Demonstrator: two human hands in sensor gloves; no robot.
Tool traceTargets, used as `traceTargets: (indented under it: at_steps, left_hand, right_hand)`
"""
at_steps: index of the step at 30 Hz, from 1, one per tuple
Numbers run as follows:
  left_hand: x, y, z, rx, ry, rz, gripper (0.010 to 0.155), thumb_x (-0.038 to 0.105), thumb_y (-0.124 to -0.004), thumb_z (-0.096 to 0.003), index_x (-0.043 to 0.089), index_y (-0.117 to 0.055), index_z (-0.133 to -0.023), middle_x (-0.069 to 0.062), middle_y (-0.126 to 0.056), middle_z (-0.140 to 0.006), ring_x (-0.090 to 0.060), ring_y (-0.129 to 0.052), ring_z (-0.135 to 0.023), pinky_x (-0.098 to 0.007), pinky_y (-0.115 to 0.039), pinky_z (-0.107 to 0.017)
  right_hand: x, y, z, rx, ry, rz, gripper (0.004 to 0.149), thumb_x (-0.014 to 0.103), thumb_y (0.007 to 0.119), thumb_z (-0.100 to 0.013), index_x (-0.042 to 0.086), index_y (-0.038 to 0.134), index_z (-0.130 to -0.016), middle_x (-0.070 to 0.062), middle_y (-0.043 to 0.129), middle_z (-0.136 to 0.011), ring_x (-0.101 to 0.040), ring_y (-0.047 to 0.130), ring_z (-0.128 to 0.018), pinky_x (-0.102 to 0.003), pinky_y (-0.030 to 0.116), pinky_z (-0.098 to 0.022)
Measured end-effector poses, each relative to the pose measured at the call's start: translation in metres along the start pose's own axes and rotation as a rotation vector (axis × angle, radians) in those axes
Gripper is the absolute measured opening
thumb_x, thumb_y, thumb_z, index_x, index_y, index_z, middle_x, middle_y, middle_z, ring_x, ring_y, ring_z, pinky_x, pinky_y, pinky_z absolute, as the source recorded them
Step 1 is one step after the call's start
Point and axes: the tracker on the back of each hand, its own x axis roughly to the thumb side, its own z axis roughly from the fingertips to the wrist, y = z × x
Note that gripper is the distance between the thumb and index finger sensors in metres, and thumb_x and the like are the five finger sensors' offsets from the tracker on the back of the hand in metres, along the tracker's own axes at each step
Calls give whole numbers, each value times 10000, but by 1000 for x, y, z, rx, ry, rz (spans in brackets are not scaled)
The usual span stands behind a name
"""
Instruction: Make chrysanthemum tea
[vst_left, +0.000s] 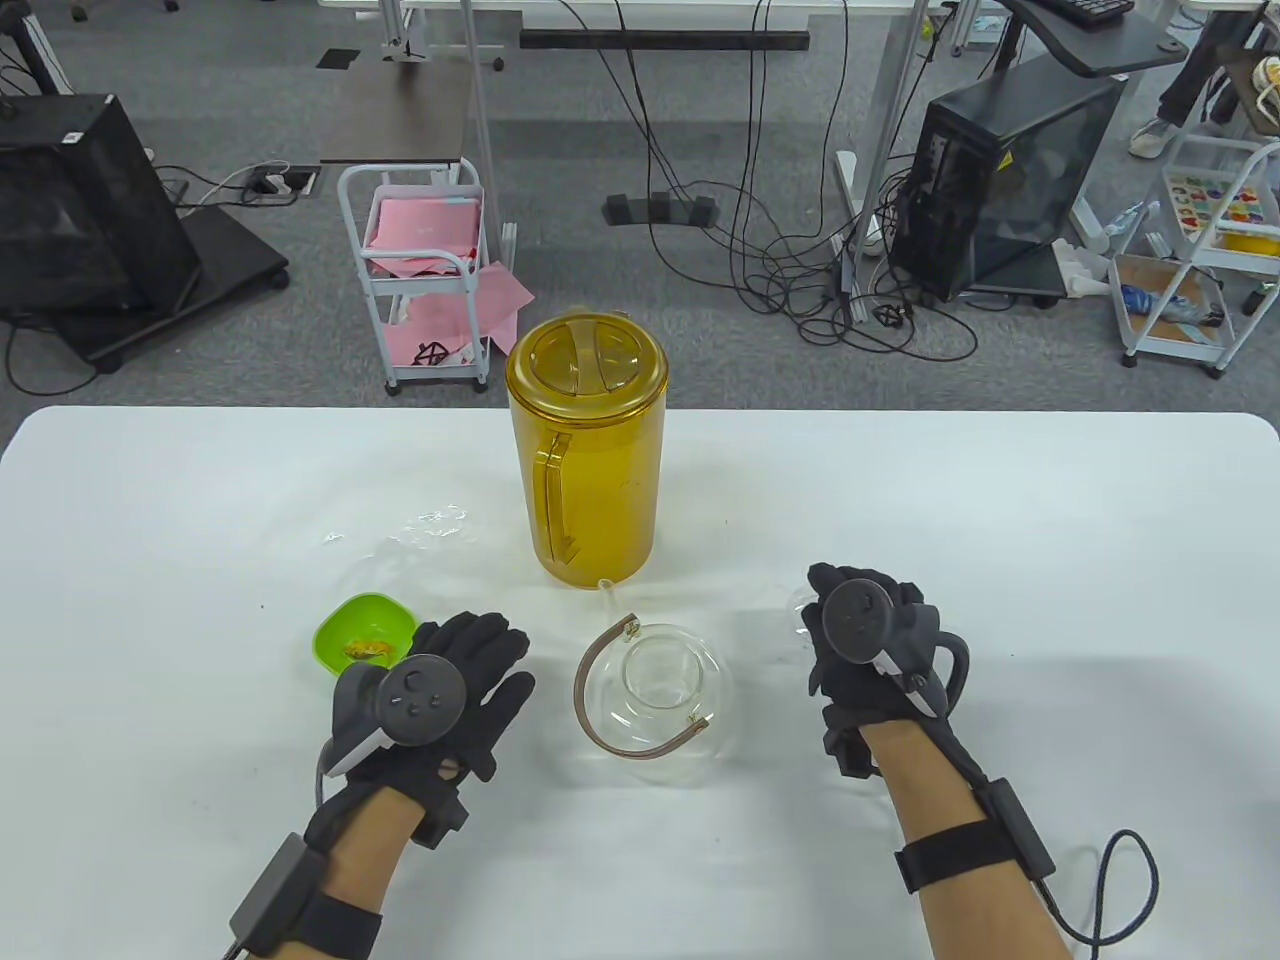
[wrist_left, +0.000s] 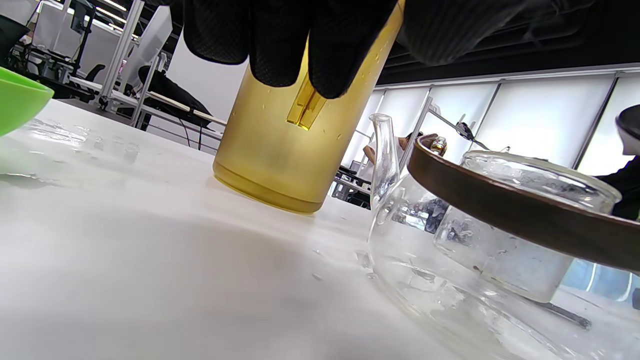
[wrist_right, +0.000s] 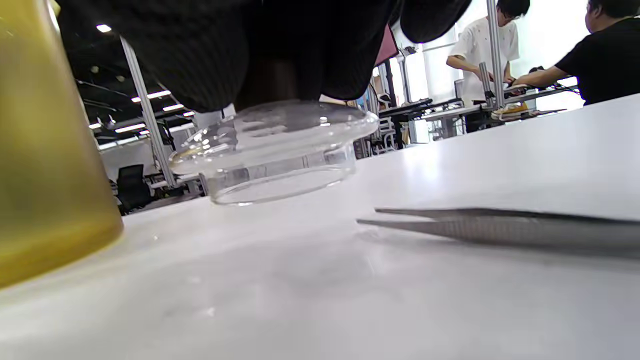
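We see the glass teapot (vst_left: 655, 700) standing upright and lidless on the white table (vst_left: 1000, 520), between the two hands, its thin spout (vst_left: 607, 590) pointing away from the person toward the jug (vst_left: 587, 455), which stands upright just beyond it with its lid on and its handle facing the person. The teapot's brown handle (vst_left: 600, 715) is tilted down toward the near left side of the opening. The left hand (vst_left: 450, 690) hovers with fingers spread and relaxed, holding nothing, between the teapot and the green bowl (vst_left: 365, 632), which has some yellow bits in it. The right hand (vst_left: 870, 640) is to the right of the teapot, fingers curled down on the knob of the glass lid (wrist_right: 275, 150); in the right wrist view the lid looks tilted and just above the table. Metal tweezers (wrist_right: 500, 227) lie flat near it, tips toward the jug. Water drops lie on the table left of the jug. Beyond the table we see grey carpet, cables, a white cart (vst_left: 425, 280) with pink sheets, and black computer cases.
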Motion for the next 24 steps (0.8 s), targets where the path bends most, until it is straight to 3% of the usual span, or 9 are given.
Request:
traceTargets:
  at_steps: [5, 8, 19, 24]
  left_hand:
    - [0, 0, 0, -1, 2, 0, 601, 559, -691, -578, 223, -708, -1076, -136, -668, -1191, -465, -575, -1086, -663, -383, -775]
    - [-1, 3, 1, 10, 4, 5, 601, 560, -691, -577, 226, -708, -1076, -136, -666, -1193, -464, -575, -1087, -662, -382, -776]
    - [-17, 22, 8, 95, 64, 28, 604, 561, -693, -577, 223, -706, -1078, -136, -662, -1194, -467, -562, -1091, -667, -368, -775]
    - [-40, 30, 13, 164, 183, 49, 607, 556, -704, -574, 224, -698, -1082, -150, -613, -1210, -480, -506, -1099, -690, -326, -765]
  right_hand:
    - [0, 19, -3, 51, 27, 91, 515, 400, 818, -561, 295, 700, -1051, 9, 702, -1066, -315, 711, -1049, -646, 468, -776]
    - [3, 18, -1, 48, 24, 124, 524, 404, 815, -560, 294, 690, -1057, 5, 693, -1074, -318, 706, -1052, -643, 476, -773]
    - [17, -47, 41, -200, -178, -33, 607, 532, 738, -554, 289, 622, -1098, -7, 627, -1124, -346, 653, -1084, -644, 479, -767]
    - [20, -69, 54, -292, -218, -106, 602, 536, 724, -556, 286, 627, -1095, -5, 644, -1115, -344, 665, -1078, -642, 485, -766]
